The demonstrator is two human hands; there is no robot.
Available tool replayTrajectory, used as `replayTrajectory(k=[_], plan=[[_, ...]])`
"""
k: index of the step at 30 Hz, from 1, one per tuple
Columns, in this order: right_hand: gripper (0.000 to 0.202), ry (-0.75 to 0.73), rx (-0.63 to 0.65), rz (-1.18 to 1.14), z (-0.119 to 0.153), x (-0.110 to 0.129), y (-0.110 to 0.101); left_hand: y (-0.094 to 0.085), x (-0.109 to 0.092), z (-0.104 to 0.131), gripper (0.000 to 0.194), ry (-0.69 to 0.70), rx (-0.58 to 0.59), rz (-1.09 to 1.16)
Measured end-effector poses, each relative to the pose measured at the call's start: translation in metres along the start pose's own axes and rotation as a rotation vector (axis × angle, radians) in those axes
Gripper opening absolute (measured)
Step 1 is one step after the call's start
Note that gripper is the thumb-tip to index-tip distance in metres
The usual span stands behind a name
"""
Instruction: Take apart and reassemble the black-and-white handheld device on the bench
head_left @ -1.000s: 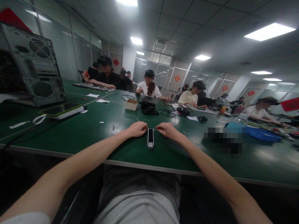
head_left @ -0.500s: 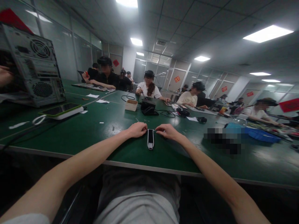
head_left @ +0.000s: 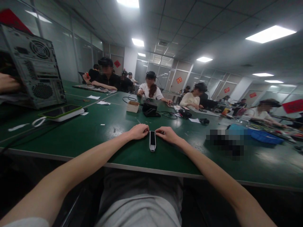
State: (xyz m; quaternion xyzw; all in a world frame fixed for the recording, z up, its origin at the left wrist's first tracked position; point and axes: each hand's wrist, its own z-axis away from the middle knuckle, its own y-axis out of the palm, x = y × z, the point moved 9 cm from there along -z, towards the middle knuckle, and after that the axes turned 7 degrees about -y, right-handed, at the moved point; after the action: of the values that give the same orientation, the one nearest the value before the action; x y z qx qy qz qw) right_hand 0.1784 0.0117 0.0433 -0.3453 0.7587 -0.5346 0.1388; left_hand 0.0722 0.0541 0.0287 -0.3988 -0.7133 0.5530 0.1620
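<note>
A slim white handheld device with a long black screen (head_left: 152,138) lies on the green table in front of me, its narrow end pointing towards me. My left hand (head_left: 139,131) rests at its far left corner with the fingers curled together. At the far right corner is my right hand (head_left: 168,135), thumb and fingers pinched. A small dark thing shows at those right fingertips, too small to name. Whether either hand touches the device's casing is hard to see.
Left on the table (head_left: 132,157) stand a computer case (head_left: 44,67) and a green-edged phone-like device (head_left: 62,112). Ahead are a small box (head_left: 133,107) and a black stand (head_left: 150,108) with cables. A blue tray (head_left: 266,136) lies right. Several people sit around.
My right hand has shifted slightly left, closer to the device, and its fingers have turned a little. The left hand and the device stay in place.
</note>
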Motion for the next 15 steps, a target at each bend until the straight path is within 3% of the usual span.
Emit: replayTrajectory(k=[8,12,15], plan=[[0.025,-0.047,0.010,0.021,0.000,-0.002,0.000,0.000,0.000,0.000,0.017,0.007,-0.001,-0.003],[0.025,-0.030,-0.057,0.078,0.005,-0.017,-0.022,0.002,0.000,-0.001,0.018,-0.002,0.010,-0.005],[0.021,0.050,-0.027,0.150,0.015,-0.041,-0.039,0.001,0.000,0.000,0.018,-0.004,0.012,0.002]])
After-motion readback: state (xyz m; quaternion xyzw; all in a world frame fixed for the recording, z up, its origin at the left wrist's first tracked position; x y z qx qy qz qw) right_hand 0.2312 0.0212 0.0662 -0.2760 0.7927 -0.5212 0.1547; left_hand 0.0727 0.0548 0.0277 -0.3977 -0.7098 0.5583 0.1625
